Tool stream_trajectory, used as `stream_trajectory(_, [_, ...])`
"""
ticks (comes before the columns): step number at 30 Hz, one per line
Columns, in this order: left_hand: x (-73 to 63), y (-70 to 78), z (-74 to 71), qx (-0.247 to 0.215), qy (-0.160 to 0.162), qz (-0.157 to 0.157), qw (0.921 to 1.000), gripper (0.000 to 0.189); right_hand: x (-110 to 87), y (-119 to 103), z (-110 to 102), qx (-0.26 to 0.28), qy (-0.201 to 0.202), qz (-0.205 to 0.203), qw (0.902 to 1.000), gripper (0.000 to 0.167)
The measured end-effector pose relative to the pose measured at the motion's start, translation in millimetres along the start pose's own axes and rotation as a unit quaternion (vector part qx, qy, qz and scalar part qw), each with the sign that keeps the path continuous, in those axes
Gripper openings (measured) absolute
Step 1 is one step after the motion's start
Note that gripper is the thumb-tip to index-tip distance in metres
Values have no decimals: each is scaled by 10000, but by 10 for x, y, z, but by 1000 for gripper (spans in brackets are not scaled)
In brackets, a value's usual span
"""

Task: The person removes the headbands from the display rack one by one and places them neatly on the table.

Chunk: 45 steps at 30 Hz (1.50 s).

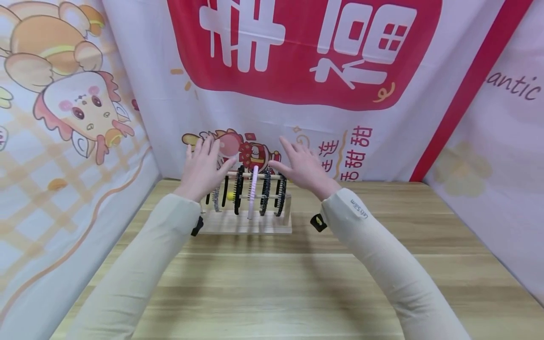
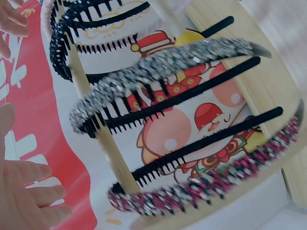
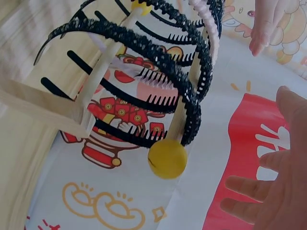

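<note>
A wooden rack [image 1: 246,228] stands near the back of the table with several headbands hung over its rods. Among them, a pale pink headband [image 1: 252,193] sits near the middle, with a black headband [image 1: 238,191] beside it. My left hand [image 1: 203,165] is raised at the rack's left end, fingers spread and holding nothing. Off the right end, my right hand [image 1: 307,167] is also held up with spread fingers, apart from the headbands. A silver sequined headband [image 2: 163,69] and a pink-and-black one [image 2: 206,188] show in the left wrist view. Dark beaded headbands [image 3: 139,45] fill the right wrist view.
A yellow ball [image 3: 168,158] caps the rack's rod end. The wooden table [image 1: 272,283] extends in front of the rack and to its right. Printed cloth [image 1: 272,101] hangs close behind, and patterned cloth [image 1: 63,189] hangs along the left side.
</note>
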<state>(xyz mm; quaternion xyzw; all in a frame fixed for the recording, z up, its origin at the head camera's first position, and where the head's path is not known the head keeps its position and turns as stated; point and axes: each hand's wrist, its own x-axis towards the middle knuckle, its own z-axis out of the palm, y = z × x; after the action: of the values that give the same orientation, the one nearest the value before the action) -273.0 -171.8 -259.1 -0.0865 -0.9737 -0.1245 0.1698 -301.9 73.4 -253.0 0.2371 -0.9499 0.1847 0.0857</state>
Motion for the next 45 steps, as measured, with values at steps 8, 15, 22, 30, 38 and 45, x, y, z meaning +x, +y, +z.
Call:
stream_trajectory(8, [-88,-145,-6,-141,347,99,9992,71,-29,-51,34,297,17,0,9996,77])
stream_trajectory(15, [-167,-268,0,-191,415,140,9989,71,-52,-28,96,337,-19,-31,9994,79])
stream_trajectory(22, [-234,-423,58,-535,576,165,9968,68,-66,12,150,474,-75,-19,9988,78])
stream_trajectory(30, [-326,-551,103,-856,406,-67,9955,66,-77,49,186,533,-329,13,9980,77])
stream_trajectory(38, [-360,-635,151,-1013,533,96,9934,54,-73,104,234,654,-438,26,9969,64])
stream_trajectory(45, [-335,-704,236,-918,623,171,9937,46,-48,145,284,794,-275,-151,9964,48])
